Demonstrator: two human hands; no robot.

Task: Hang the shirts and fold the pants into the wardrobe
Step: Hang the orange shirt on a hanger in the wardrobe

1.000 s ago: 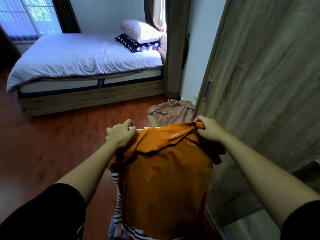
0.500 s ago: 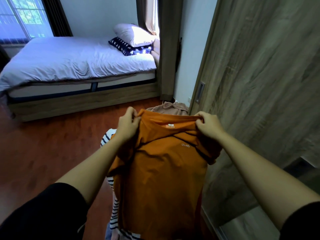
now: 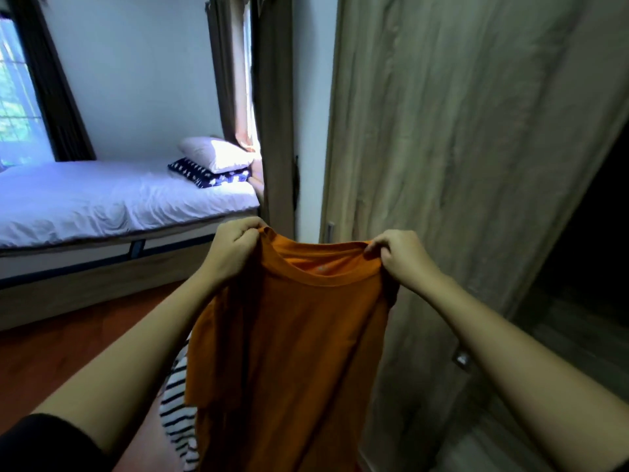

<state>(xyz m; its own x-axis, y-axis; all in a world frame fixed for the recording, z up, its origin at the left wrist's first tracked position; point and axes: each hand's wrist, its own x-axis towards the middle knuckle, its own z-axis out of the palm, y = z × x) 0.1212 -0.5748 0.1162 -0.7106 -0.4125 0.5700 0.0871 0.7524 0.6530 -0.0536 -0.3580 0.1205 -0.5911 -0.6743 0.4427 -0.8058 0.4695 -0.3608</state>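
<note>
- A bedroom: a bed (image 3: 102,199) with a rumpled white sheet runs along the far wall on the left, set on a wooden frame.
- At its head, a white pillow (image 3: 218,153) lies on top of a navy patterned pillow (image 3: 204,175), right beside the brown curtain (image 3: 272,114).
- A bright window (image 3: 17,97) shows at the far left edge.
- The reddish wooden floor (image 3: 51,362) fills the lower left.
- The pale wood-grain wardrobe door (image 3: 459,148) takes up most of the right side. Past its right edge is a dark opening (image 3: 595,233), too dim to see inside.
- In the centre, the orange shirt (image 3: 289,352) is up in the air in front of the person, between the bed and the wardrobe door. It hangs down past the bottom of the view.
- The left hand (image 3: 235,247) has its fingers curled tight, gripping the shirt at the left side of the neckline.
- The right hand (image 3: 401,257) pinches the right side of the neckline, bunching the cloth between thumb and fingers.
- Both arms reach forward, forearms bare, with dark sleeves at the bottom corners. The left hand sits a touch higher than the right.
- A black-and-white striped garment (image 3: 177,403) peeks out low on the left, partly hidden behind the orange shirt.
</note>
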